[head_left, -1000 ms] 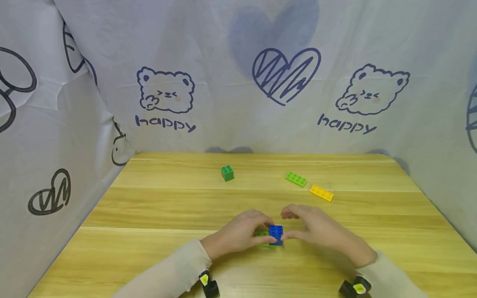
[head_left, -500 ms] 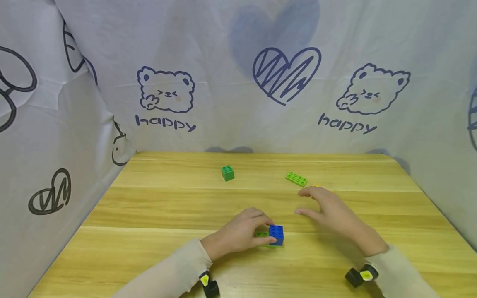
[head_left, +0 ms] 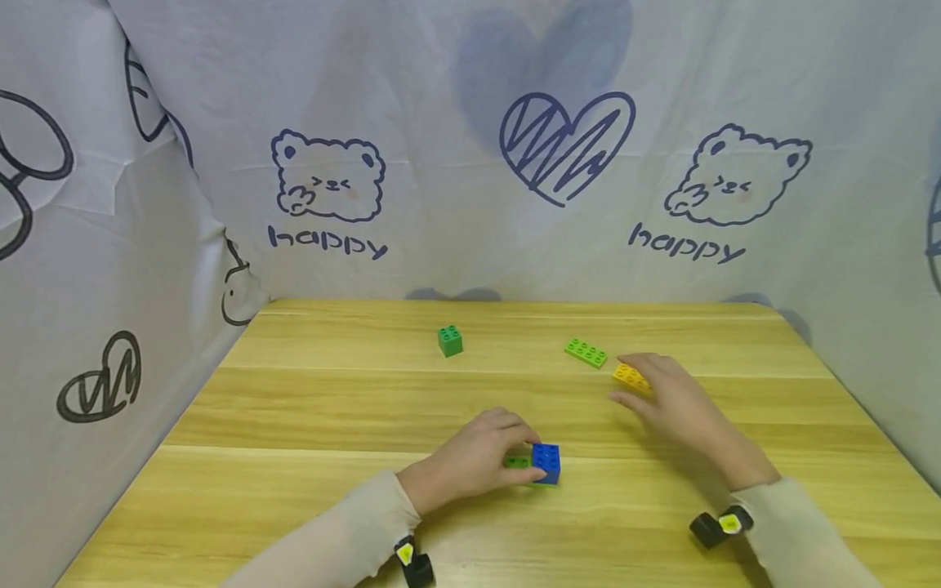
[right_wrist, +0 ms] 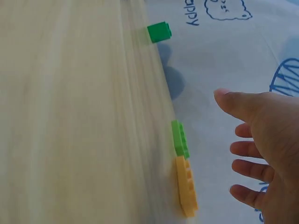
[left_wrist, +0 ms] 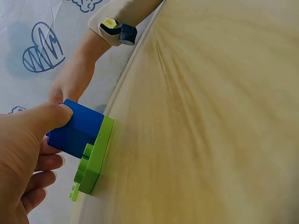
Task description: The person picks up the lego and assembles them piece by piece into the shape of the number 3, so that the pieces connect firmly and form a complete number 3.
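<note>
My left hand point(head_left: 478, 456) pinches a square blue building brick point(head_left: 546, 462) between thumb and fingers. That brick sits on one end of a flat lime-green brick point(left_wrist: 97, 161), whose bare studs show in the left wrist view. My right hand point(head_left: 680, 407) is spread over a flat yellow brick point(head_left: 631, 376), with the thumb on the near side and fingers on the far side. Seen from the right wrist, the fingers stand apart from the yellow brick point(right_wrist: 186, 186), holding nothing. Part of the yellow brick is hidden by the hand in the head view.
Another flat lime-green brick point(head_left: 586, 353) lies just left of the yellow one. A square dark green brick point(head_left: 450, 340) stands farther left at the back of the wooden table point(head_left: 309, 392). A printed white cloth point(head_left: 441, 204) hangs behind the table.
My right hand has left the blue brick and moved away and to the right, to the yellow brick. The left hand has stayed in place on the blue brick.
</note>
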{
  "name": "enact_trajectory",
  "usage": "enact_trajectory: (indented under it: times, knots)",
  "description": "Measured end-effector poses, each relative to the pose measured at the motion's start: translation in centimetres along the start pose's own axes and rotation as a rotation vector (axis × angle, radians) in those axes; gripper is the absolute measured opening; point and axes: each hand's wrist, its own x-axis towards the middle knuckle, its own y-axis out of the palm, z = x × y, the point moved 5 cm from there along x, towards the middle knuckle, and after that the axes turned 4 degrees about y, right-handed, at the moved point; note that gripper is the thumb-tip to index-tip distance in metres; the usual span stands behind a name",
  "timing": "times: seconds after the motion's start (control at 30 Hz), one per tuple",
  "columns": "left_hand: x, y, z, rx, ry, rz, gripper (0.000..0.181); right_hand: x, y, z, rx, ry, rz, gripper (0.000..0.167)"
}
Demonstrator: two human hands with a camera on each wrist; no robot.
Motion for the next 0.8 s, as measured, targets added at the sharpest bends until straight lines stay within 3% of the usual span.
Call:
enact_trajectory:
  times: [0.33, 0.8]
  knots:
    - [0.0, 0.0, 0.0, 0.009, 0.004, -0.006, 0.041, 0.3, 0.3, -2.8, -0.04, 0.028, -0.009, 0.062]
    - [0.1, 0.1, -0.1, 0.022, 0.008, -0.004, 0.042, 0.1, 0.8, -5.5, -0.034, 0.112, 0.074, 0.065]
